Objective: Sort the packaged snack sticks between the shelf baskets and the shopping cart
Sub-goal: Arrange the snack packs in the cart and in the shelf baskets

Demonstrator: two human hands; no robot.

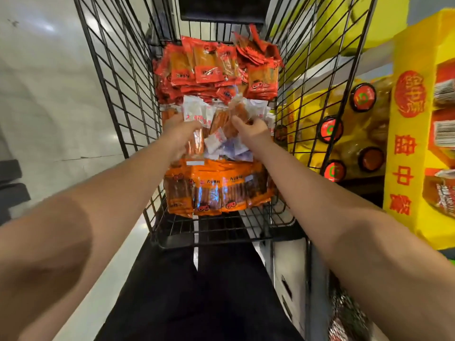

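Note:
A black wire shopping cart [118, 94] stands in front of me, filled with snack-stick packets. Red-orange packets [216, 67] are heaped at its far end. White-and-clear packets [221, 143] lie in the middle, and orange packets [216, 190] are lined up at the near end. Both my hands reach into the middle of the cart. My left hand [182, 130] grips a bunch of white-and-clear packets [194, 114]. My right hand [248, 127] pinches a clear packet of orange sticks [236, 109], which is blurred.
A yellow display stand [413, 143] with red characters holds packaged goods at the right. Behind the cart's right wall sit yellow boxes with round red-lidded jars [363, 97]. Grey floor [49, 94] lies to the left. My dark trousers fill the bottom of the view.

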